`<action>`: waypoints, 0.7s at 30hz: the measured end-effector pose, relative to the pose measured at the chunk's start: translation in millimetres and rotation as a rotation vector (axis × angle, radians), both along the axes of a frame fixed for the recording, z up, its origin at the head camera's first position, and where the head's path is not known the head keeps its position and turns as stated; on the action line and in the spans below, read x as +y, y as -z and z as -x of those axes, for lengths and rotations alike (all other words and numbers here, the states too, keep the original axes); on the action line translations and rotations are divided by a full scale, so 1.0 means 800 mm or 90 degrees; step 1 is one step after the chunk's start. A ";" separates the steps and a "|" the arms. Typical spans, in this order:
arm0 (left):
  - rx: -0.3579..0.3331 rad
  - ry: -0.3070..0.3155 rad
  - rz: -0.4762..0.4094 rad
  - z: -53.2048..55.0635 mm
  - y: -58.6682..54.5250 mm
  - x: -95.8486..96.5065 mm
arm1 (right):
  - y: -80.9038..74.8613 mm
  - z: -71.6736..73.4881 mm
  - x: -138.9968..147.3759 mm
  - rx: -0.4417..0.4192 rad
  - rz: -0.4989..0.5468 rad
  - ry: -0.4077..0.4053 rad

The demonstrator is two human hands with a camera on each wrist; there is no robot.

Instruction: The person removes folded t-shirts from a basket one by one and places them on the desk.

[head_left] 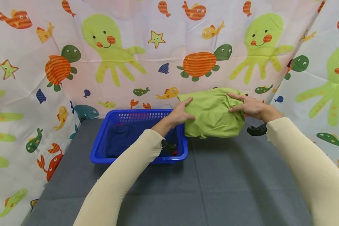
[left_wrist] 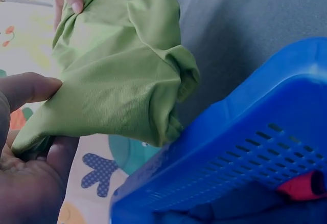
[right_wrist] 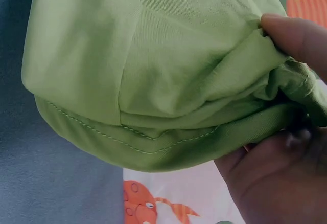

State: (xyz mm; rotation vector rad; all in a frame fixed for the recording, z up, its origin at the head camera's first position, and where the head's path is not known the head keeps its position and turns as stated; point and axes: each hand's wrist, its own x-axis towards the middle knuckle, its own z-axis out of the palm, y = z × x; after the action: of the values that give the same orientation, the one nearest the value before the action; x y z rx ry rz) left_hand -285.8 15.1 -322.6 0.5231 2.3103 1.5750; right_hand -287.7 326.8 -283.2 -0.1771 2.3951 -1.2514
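Note:
A light green garment [head_left: 213, 113], bunched and folded over itself, hangs above the table just right of the blue basket. My left hand [head_left: 180, 113] pinches its left end between thumb and fingers, over the basket's right rim. At the other end my right hand [head_left: 251, 107] grips the cloth, thumb on the near face and fingers partly hidden behind. A stitched hem runs along the garment's lower edge [right_wrist: 148, 150] in the right wrist view. The exact kind of garment cannot be told.
The blue plastic basket [head_left: 94, 147] with perforated walls stands on the grey-covered table [head_left: 169, 201]. Dark blue cloth [head_left: 124, 136] lies inside, with a bit of red cloth [left_wrist: 301, 185]. Behind and at both sides hangs a curtain [head_left: 164, 31] printed with sea animals.

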 end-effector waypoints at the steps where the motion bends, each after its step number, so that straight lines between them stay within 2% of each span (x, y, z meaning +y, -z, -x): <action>1: -0.003 0.000 0.003 0.001 0.002 0.002 | 0.003 0.001 0.001 0.001 -0.005 -0.001; 6: -0.014 0.004 0.023 0.003 0.011 0.010 | 0.020 0.002 0.004 0.012 -0.041 -0.004; 10: -0.017 -0.011 0.035 0.000 0.019 0.015 | 0.036 0.001 0.004 0.023 -0.054 0.003; 16: -0.017 -0.033 0.057 -0.006 0.036 0.024 | 0.063 -0.009 0.004 0.022 -0.035 0.014; 21: -0.003 -0.017 0.075 -0.007 0.045 0.032 | 0.074 -0.014 0.009 0.027 -0.039 0.023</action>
State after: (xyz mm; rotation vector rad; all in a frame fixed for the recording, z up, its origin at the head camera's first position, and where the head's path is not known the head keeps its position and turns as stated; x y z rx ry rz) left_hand -280.6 40.6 -358.3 0.4612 2.3993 1.4387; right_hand -276.6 334.0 -342.2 -0.1449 2.4802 -1.1992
